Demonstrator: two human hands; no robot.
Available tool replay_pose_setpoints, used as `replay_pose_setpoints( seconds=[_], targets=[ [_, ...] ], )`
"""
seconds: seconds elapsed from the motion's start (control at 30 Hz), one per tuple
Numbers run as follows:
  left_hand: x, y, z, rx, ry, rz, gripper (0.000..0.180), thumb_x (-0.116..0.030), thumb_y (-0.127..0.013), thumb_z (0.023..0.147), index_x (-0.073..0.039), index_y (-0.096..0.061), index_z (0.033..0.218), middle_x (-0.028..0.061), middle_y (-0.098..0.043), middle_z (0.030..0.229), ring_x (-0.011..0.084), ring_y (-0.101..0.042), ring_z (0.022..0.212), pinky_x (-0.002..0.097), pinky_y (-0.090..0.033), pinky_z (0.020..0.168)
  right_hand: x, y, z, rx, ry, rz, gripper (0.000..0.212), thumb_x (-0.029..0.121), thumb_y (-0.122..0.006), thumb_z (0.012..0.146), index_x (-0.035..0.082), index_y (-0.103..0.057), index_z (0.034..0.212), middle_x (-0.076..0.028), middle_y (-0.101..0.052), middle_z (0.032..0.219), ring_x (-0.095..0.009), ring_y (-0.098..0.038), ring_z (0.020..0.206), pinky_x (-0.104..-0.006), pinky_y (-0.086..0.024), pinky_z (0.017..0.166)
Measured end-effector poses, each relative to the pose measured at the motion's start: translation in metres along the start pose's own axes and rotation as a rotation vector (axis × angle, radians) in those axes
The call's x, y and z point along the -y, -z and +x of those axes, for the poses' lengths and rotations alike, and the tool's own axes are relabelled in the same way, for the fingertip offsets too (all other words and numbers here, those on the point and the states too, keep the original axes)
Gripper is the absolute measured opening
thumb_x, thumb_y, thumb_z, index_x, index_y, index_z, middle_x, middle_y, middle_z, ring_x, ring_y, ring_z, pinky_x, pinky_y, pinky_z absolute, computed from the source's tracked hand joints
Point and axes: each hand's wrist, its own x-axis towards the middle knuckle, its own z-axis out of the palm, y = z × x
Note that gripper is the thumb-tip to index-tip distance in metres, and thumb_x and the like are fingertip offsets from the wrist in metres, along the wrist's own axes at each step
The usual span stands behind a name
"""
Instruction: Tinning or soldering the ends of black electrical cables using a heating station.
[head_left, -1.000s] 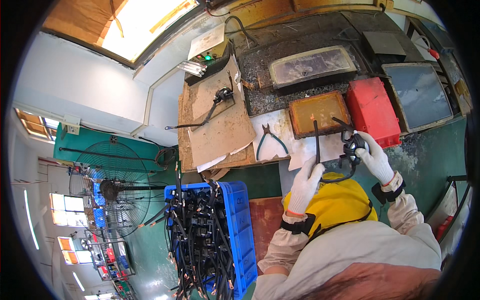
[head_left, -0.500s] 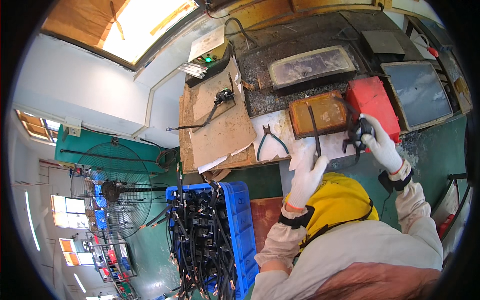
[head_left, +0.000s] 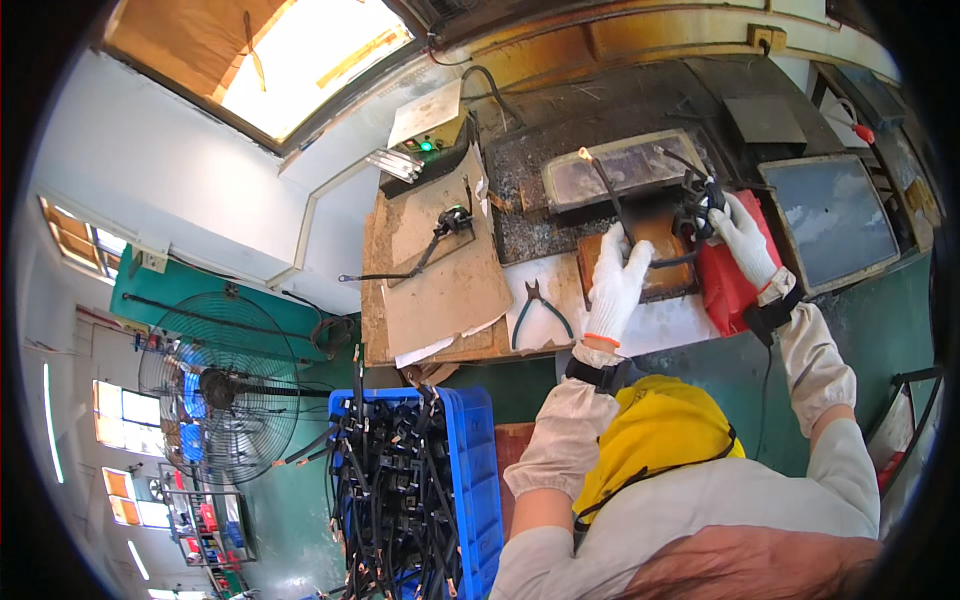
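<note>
Both my hands wear white gloves. My left hand is closed on a black cable, whose copper-coloured end points away from me in front of a rectangular metal-rimmed pan. My right hand grips a black moulded part, from which another short cable end sticks out. The cable bends between the two hands. Below them lies a shallow amber-brown tray, partly covered by the left hand. Beside the right hand stands a red box.
Pliers lie on white paper left of the tray. A similar cable part rests on cardboard. Behind it is a control box with a green light. A blue crate holds many black cables; a large fan stands left.
Both hands have moved away from me over the bench, taking the black part and cable with them. The cable's copper end now points toward the pan.
</note>
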Motion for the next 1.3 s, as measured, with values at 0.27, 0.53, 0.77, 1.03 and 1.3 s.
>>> replay_pose_setpoints(
  seconds=[0.27,0.53,0.77,1.03,1.3],
  targets=[
    [0.007,-0.005,0.01,-0.041,0.053,-0.074,0.052,-0.024,-0.055,0.088,-0.002,-0.038,0.132,0.0063,-0.054,0.102,0.0082,-0.05,0.073,0.0227,-0.046,0.061,-0.004,0.0,0.008,-0.035,-0.096,-0.142,0.043,0.028,-0.05,0.092,0.005,-0.041,0.127,-0.001,-0.055,0.079,-0.006,-0.049,0.061,-0.0214,-0.044,0.057],
    [-0.009,-0.012,0.005,-0.051,0.12,-0.115,0.053,-0.027,-0.055,0.088,-0.002,-0.038,0.132,0.0057,-0.054,0.102,0.0083,-0.049,0.073,0.0229,-0.045,0.063,-0.007,0.006,0.012,-0.001,-0.12,-0.198,0.043,0.028,-0.047,0.093,0.003,-0.041,0.128,-0.001,-0.057,0.081,-0.006,-0.051,0.061,-0.0199,-0.045,0.057],
    [-0.004,-0.014,0.004,-0.047,0.129,-0.116,0.055,-0.028,-0.055,0.088,-0.001,-0.038,0.133,0.0059,-0.054,0.102,0.0088,-0.049,0.074,0.0232,-0.045,0.064,0.005,0.001,0.01,-0.031,-0.145,-0.225,0.041,0.031,-0.05,0.092,0.003,-0.046,0.121,-0.001,-0.054,0.075,-0.007,-0.051,0.06,-0.0219,-0.045,0.056],
    [-0.001,-0.012,0.004,-0.072,0.117,-0.109,0.054,-0.029,-0.056,0.087,-0.002,-0.04,0.131,0.005,-0.054,0.097,0.0088,-0.049,0.072,0.0239,-0.046,0.063,0.002,0.0,0.015,-0.003,-0.171,-0.245,0.038,0.032,-0.049,0.092,0.002,-0.049,0.116,-0.001,-0.054,0.073,-0.007,-0.05,0.057,-0.0219,-0.045,0.055],
    [0.006,-0.005,0.012,-0.056,0.114,-0.08,0.053,-0.03,-0.055,0.088,-0.002,-0.041,0.13,0.0057,-0.055,0.098,0.0097,-0.05,0.073,0.0248,-0.046,0.063,0.003,-0.003,0.019,-0.032,-0.196,-0.291,0.04,0.034,-0.049,0.092,0.002,-0.049,0.116,-0.002,-0.055,0.073,-0.008,-0.051,0.057,-0.0229,-0.046,0.054]
  ],
)
